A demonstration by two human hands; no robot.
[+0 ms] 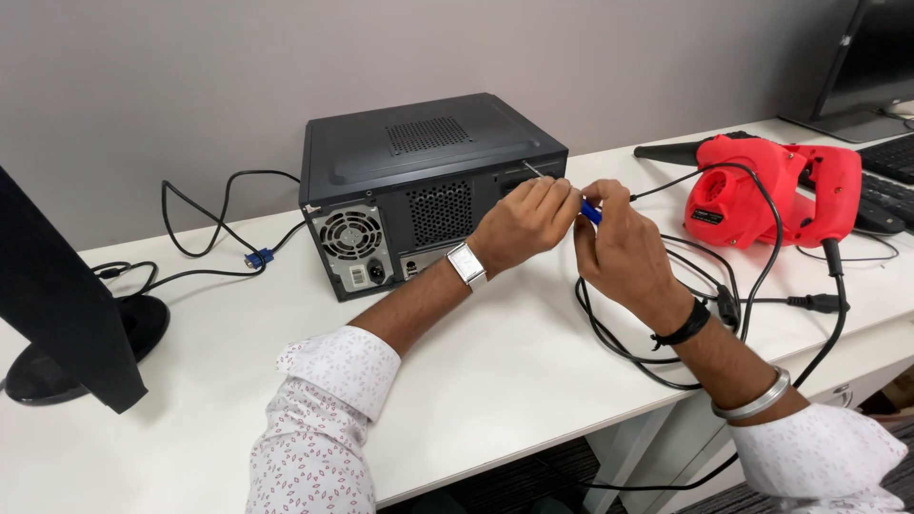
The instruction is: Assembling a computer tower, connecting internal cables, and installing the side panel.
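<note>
A black desktop computer case (428,152) lies on the white desk (514,371) with its rear panel facing me. My right hand (624,243) grips the blue handle of a screwdriver (590,211). The thin metal shaft points left and up at the top right corner of the case's rear. My left hand (524,221) pinches the shaft near its tip, fingers closed around it, close against the case. A white watch sits on my left wrist; a black band and a metal bangle are on my right arm.
A red electric blower (771,190) lies at the right, its black cord (666,333) looping across the desk by my right hand. A monitor (57,314) on a round base stands at the left, with a blue-plugged cable (257,257) beside the case. Keyboard at far right.
</note>
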